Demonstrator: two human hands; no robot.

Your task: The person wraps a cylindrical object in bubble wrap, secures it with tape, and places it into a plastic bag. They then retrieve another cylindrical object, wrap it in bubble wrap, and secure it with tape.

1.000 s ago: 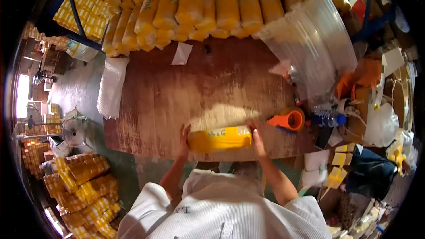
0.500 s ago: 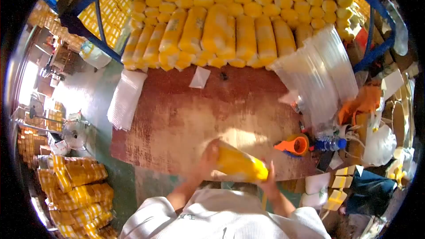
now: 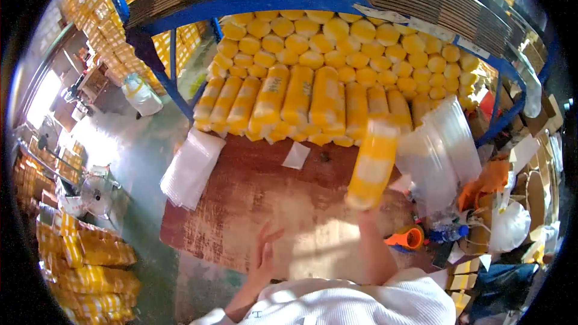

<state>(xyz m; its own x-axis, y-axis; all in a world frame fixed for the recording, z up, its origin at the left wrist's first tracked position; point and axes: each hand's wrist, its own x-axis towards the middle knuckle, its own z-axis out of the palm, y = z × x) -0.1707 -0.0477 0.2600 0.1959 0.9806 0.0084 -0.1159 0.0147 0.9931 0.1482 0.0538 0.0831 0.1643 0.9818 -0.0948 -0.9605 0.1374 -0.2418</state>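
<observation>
A yellow-and-white wrapped package [image 3: 373,165] is held up lengthwise over the right part of the brown table [image 3: 241,192]. My right hand [image 3: 367,213] grips its lower end, somewhat blurred, with the fingers partly hidden. My left hand [image 3: 266,247] is empty, fingers apart, above the table's front part. Beyond the held package, a row of similar packages [image 3: 327,99] stands along the table's back, with stacked ones behind. An orange tape dispenser [image 3: 409,238] lies to the right of my right hand.
Clear plastic sheets [image 3: 436,153] lie at the table's right. White bubble wrap [image 3: 192,168] sits at its left edge, and a white paper [image 3: 296,155] near the back. A blue rack beam [image 3: 259,7] holds flat cardboard. A blue-capped bottle [image 3: 448,233] lies right; a fan [image 3: 96,195] stands left.
The package has gone from between both hands near my body to the right and toward the back, turned lengthwise. My left hand has let go of it. The view has tilted upward.
</observation>
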